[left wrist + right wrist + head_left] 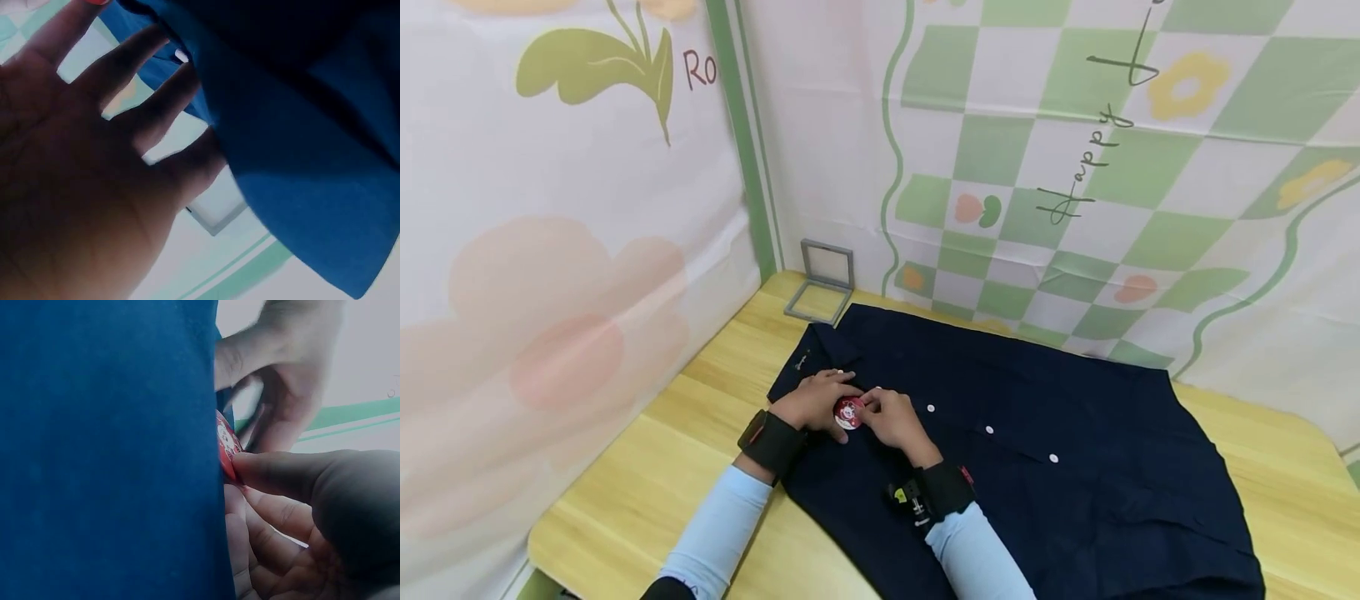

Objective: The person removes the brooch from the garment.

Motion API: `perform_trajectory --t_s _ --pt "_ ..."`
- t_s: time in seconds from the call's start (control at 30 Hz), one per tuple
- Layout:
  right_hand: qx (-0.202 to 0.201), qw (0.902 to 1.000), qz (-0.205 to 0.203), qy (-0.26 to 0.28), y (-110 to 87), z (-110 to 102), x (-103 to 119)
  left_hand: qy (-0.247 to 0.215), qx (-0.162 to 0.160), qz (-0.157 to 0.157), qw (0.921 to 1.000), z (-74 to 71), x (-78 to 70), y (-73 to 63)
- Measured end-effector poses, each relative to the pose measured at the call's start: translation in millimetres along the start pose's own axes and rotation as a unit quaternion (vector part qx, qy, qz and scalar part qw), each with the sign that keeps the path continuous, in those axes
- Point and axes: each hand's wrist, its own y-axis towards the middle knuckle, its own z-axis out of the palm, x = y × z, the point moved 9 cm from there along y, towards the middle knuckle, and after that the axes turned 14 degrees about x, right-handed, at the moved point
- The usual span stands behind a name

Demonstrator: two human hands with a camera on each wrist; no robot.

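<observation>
A dark navy buttoned shirt [1000, 400] lies spread over the table, its collar [792, 364] at the left bearing small light lettering. Near the collar is a round red badge [847, 413] with a white cartoon figure. My right hand [895, 421] pinches the badge's right edge between thumb and fingers, as the right wrist view shows too. On the badge's other side, my left hand [812, 402] rests on the shirt with thumb and fingers spread around it. Its fingers look fairly straight in the left wrist view, their tips at the cloth [300, 144]. The badge's back is hidden.
A grey hinged frame [851, 271] stands unfolded at the table's back left corner. Several white buttons [989, 430] run along the shirt front. The wooden table [655, 467] meets printed cloth walls [827, 100] on the left and behind.
</observation>
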Motion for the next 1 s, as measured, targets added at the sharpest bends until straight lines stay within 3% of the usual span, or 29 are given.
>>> perform_trajectory --t_s 0.2,0.63,1.0 --pt "-0.005 0.9999 -0.002 -0.009 1.4 -2.8 3.5 -0.009 0.012 -0.019 0.9997 1.2 5.8 4.4" --pt "-0.004 0.9999 0.011 -0.003 3.0 -4.6 -2.6 -0.011 0.015 -0.017 0.9997 0.3 3.9 5.5" --pt "0.021 0.9992 0.018 0.028 1.3 -1.8 -1.4 0.003 0.018 -0.021 0.9996 3.4 8.8 5.9"
